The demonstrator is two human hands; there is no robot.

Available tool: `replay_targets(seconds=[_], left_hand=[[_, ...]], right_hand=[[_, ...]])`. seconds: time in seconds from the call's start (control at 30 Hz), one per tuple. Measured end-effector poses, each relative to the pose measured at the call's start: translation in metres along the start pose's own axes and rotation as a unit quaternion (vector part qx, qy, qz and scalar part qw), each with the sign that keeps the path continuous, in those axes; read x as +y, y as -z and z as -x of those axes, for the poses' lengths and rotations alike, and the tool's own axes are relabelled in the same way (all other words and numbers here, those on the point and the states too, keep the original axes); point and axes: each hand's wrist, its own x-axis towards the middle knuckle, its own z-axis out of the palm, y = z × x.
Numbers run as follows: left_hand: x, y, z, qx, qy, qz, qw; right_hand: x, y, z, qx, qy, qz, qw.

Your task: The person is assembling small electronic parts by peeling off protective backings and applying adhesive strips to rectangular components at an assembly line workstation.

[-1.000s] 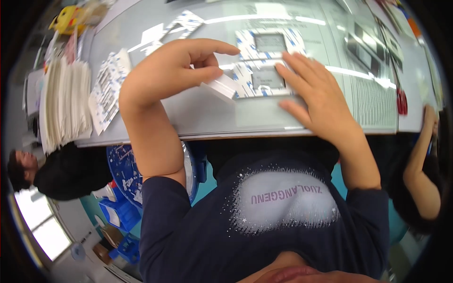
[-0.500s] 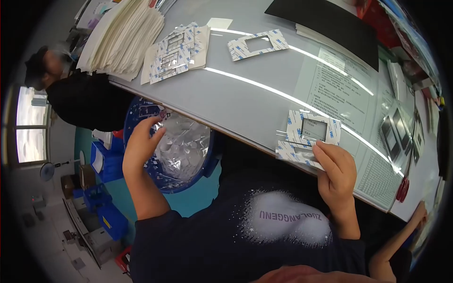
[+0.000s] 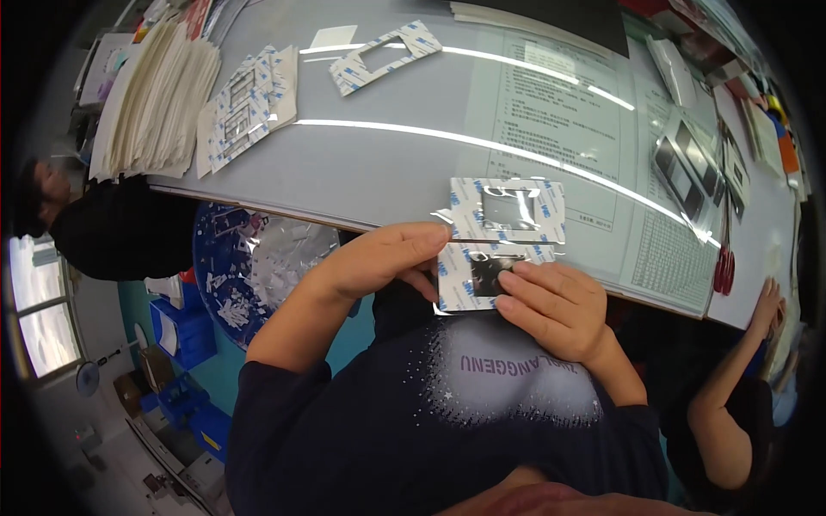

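Both my hands are on a white adhesive-backed sheet (image 3: 456, 284) with blue printed marks and two rectangular windows, one above the other. It sits at the table's front edge, its near half jutting over my lap. My left hand (image 3: 379, 258) pinches the left edge near the dividing line, thumb on top. The fingers of my right hand (image 3: 555, 310) lie together over the lower right part, partly covering the dark lower window; its thumb is hidden. Farther off lie a single similar sheet (image 3: 348, 73) and a small stack of such sheets (image 3: 267, 107).
A tall pile of paper sheets (image 3: 155, 107) stands at the far left. Below the table edge is a blue bin (image 3: 203, 258) of plastic scraps. Dark framed panels (image 3: 680, 176) and red-handled scissors (image 3: 725, 271) lie right. A co-worker's arm (image 3: 727, 378) is at right; another person (image 3: 112, 228) at left.
My left hand has come from above the bin to the sheet and taken its left edge. The right hand has shifted left with the sheet. The whole view has turned somewhat.
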Motion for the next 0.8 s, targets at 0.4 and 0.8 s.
replay_targets(seconds=[0.4,0.8], left_hand=[[0.065,0.111,0.074,0.463,-0.287,-0.151,0.825],[0.072,0.206,0.054,0.542,-0.087,-0.646,0.531]], right_hand=[[0.018,-0.008,0.011,0.088,-0.119,-0.004,0.989],[0.013,0.000,0.004,0.046,-0.149,0.054,0.986]])
